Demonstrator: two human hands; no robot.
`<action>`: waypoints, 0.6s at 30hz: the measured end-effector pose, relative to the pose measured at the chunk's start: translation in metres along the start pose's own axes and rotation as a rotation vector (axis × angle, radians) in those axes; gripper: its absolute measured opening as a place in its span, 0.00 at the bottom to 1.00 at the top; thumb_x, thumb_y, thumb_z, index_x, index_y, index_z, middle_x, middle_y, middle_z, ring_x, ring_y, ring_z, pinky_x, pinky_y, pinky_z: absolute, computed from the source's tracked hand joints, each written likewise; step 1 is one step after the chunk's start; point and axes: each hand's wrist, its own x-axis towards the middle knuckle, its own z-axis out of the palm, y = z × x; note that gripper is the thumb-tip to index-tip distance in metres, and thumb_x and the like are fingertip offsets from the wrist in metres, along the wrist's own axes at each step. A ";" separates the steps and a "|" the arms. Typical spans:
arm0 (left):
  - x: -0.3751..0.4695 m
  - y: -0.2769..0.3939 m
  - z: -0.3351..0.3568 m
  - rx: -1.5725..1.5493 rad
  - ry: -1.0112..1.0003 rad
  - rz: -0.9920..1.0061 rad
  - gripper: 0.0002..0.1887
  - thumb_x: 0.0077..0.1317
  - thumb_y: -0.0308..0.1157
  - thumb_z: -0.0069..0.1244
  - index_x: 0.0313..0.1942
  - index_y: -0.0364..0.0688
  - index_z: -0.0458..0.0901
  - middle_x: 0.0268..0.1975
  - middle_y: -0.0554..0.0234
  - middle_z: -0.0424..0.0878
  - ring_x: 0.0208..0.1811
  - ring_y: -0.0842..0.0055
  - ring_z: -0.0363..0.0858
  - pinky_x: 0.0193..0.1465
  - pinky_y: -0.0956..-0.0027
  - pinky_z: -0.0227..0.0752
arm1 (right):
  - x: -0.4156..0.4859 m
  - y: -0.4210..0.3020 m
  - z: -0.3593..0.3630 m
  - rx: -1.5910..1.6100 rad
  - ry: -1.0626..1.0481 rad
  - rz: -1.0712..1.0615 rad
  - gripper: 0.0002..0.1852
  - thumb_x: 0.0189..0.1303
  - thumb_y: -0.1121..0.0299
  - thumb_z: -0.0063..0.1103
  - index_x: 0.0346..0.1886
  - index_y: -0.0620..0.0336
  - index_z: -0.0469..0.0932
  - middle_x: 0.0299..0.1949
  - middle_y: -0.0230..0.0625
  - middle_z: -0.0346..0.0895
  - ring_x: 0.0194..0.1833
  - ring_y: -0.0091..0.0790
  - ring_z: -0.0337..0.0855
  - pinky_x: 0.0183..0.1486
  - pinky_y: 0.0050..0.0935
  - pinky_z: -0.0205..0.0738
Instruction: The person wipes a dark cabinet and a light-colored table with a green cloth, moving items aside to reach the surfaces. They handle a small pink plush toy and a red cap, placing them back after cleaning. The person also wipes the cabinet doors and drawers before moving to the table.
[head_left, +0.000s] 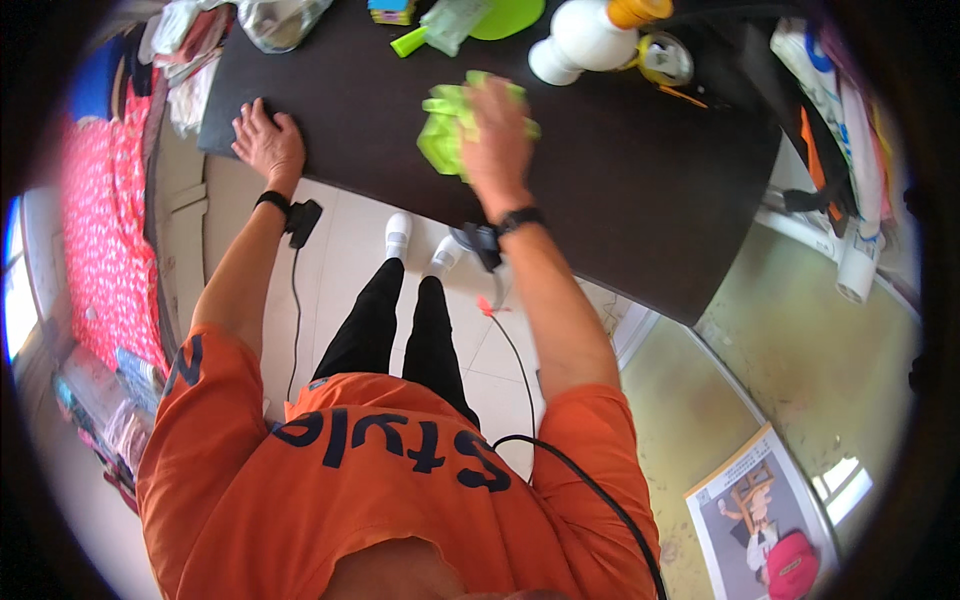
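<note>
My right hand (499, 135) presses on a crumpled lime-green cloth (441, 135) that lies on the dark brown tabletop (637, 195). Its fingers are slightly blurred, and part of the cloth is hidden beneath them. Near the table's left end, my left hand (270, 142) rests with its fingers apart, touching the bare surface and holding nothing. Both wrists wear black straps with small devices and cables attached.
Along the table's far side are a white bottle (589, 37) with an orange top, a yellow tape roll (665, 58), an orange pencil (682, 97), a bright green item (510, 16) and a clear plastic bag (279, 22). Folded clothes (191, 45) are stacked at the left.
</note>
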 end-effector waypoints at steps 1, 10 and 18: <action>-0.001 0.000 -0.001 0.010 0.021 0.015 0.28 0.69 0.44 0.43 0.69 0.50 0.68 0.76 0.61 0.63 0.80 0.58 0.51 0.79 0.41 0.39 | -0.019 0.021 -0.018 -0.016 0.026 0.103 0.25 0.60 0.68 0.64 0.62 0.57 0.75 0.66 0.48 0.71 0.72 0.52 0.65 0.75 0.50 0.55; -0.004 0.010 -0.007 -0.052 0.048 0.012 0.28 0.68 0.41 0.45 0.68 0.47 0.69 0.74 0.56 0.65 0.79 0.52 0.53 0.78 0.38 0.39 | -0.140 0.154 -0.153 -0.640 0.258 0.859 0.33 0.74 0.54 0.47 0.71 0.74 0.63 0.70 0.62 0.65 0.70 0.64 0.65 0.75 0.54 0.54; -0.006 0.015 -0.017 -0.089 0.021 0.002 0.27 0.69 0.37 0.46 0.68 0.45 0.68 0.75 0.55 0.63 0.80 0.57 0.52 0.79 0.40 0.37 | -0.015 -0.052 0.038 -0.327 -0.031 0.240 0.33 0.66 0.61 0.62 0.71 0.60 0.64 0.76 0.53 0.56 0.77 0.56 0.55 0.75 0.61 0.51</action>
